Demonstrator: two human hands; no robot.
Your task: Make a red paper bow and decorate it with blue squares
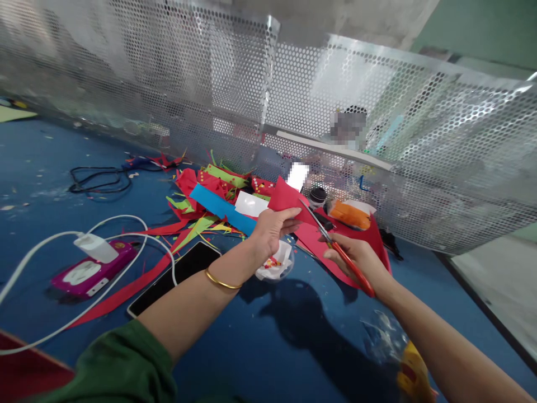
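My left hand (273,226), with a gold bangle on its wrist, pinches a sheet of red paper (287,196) between thumb and fingers. In my right hand (354,257) are scissors (350,263) with red handles, their blades pointing up and left at the red paper's edge. Whether the blades are parted is hard to make out. A small plastic bowl (290,268) lined with white paper, holding red and yellow bits, stands below my left hand. Behind my right hand, more red paper (373,238) lies curled on the blue table.
Coloured paper scraps (201,224), a blue strip (222,208) and an orange packet (350,214) lie before a perforated metal screen (235,73). To the left are a black phone (184,274), a purple power strip (94,271) with white cables and a black cord (100,179). A person sits beyond the screen.
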